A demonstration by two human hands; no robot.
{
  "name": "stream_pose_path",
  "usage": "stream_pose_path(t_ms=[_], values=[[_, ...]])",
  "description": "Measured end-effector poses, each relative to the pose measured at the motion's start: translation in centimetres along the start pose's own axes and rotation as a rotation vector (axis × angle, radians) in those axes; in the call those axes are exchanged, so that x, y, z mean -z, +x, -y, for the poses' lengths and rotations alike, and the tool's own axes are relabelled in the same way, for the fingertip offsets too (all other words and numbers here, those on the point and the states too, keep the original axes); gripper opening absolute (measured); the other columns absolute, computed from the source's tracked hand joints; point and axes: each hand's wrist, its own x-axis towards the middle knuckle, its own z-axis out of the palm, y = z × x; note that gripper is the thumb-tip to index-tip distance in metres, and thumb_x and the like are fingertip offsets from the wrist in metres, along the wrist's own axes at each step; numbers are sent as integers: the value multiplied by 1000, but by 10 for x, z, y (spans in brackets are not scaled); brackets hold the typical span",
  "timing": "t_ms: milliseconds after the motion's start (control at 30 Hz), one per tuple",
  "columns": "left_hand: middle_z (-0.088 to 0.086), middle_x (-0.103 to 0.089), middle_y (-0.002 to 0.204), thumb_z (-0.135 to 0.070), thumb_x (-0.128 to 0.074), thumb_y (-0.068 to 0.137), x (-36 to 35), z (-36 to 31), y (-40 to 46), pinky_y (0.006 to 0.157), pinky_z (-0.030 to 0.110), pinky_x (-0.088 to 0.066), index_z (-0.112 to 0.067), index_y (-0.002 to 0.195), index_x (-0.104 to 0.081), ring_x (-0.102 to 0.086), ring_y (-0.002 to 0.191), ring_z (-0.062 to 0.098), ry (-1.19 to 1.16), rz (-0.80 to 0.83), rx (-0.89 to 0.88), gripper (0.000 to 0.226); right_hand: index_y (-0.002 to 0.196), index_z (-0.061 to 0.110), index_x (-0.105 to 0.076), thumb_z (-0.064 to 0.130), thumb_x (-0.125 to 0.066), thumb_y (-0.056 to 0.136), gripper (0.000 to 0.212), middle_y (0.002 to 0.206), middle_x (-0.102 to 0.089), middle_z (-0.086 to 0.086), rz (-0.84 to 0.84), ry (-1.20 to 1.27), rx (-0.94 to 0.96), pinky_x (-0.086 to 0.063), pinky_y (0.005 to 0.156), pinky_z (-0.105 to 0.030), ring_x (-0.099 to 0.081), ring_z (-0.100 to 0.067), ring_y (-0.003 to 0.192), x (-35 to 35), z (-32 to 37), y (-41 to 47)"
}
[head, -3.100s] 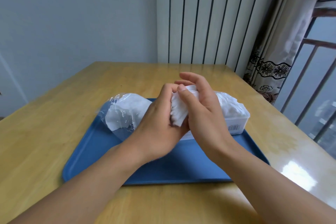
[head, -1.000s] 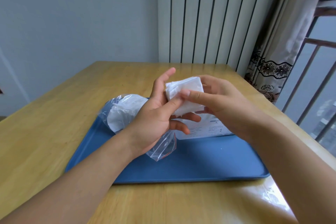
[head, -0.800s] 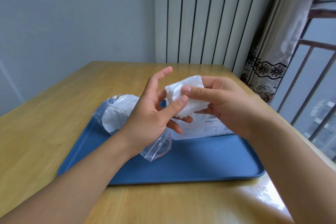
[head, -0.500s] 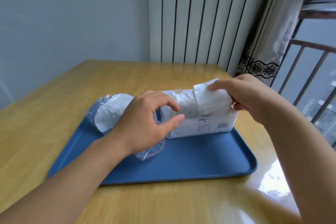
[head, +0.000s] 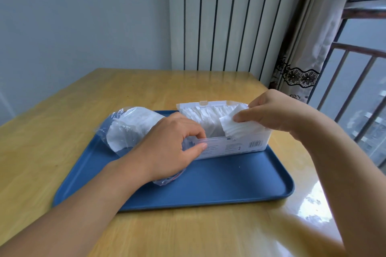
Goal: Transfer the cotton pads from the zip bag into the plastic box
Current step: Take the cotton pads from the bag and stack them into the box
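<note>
Over the right end of the plastic box (head: 229, 148), the right hand (head: 277, 112) pinches a small stack of cotton pads (head: 238, 128) between thumb and fingers, the stack standing on edge and partly sunk below the box rim. Just to its left, between this stack and the row of pads already packed (head: 200, 113) along the back and left of the box, lies an open gap, so the free space sits leftward of the grip. The box runs long from left to right across the blue tray (head: 208, 183), and the pads stand crosswise to that length, faces turned along it. The left hand (head: 171, 148) grips the near wall of the box at its left part, thumb outside and fingers curled over the rim, steadying it. Beyond that hand, at the tray's left, lies the zip bag (head: 129, 129) with more pads inside; the left hand is nearer to it, and it looks like the next source.
</note>
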Motion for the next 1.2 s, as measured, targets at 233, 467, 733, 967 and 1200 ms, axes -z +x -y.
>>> stream_pose_path(t_ms=[233, 467, 733, 967, 1200], values=[[-15, -73, 110, -39, -64, 88, 0, 0, 2, 97, 25, -42, -26, 83, -73, -53, 109, 9, -10, 35, 2, 16, 62, 13, -46, 28, -78, 74, 37, 56, -47, 0, -138, -495, 47, -26, 47, -24, -41, -21, 51, -26, 9, -3], [-16, -73, 105, -41, -64, 82, 0, -3, 3, 93, 27, -45, -24, 79, -77, -57, 102, 9, -17, -6, 16, 22, 66, 15, -46, 26, -79, 69, 35, 63, -50, 0, -260, -619, 12, -26, 47, -24, -44, -20, 52, -32, 17, -1], [-15, -71, 102, -42, -65, 82, 0, -1, 0, 92, 25, -44, -25, 82, -76, -55, 100, 9, -29, -22, -1, 20, 86, 26, -63, 60, -84, 64, 46, 81, -63, 9, -193, -236, 271, -46, 60, -27, -57, -3, 70, -20, 12, -12], [-15, -71, 100, -43, -67, 81, -1, -1, 1, 90, 18, -41, -25, 83, -77, -56, 100, 8, -17, -31, -4, 22, 74, 6, -74, 13, -57, 74, 19, 61, -62, -11, -101, -415, 520, -47, 52, -36, -50, -22, 56, -29, 19, -18], [-16, -70, 102, -39, -71, 83, -1, -2, 0, 92, 23, -43, -25, 89, -78, -54, 102, 8, -19, -14, -7, 17, 78, -3, -73, 13, -59, 76, 21, 71, -65, -24, -201, -276, 433, -42, 46, -36, -38, -14, 54, -20, 13, -9]])
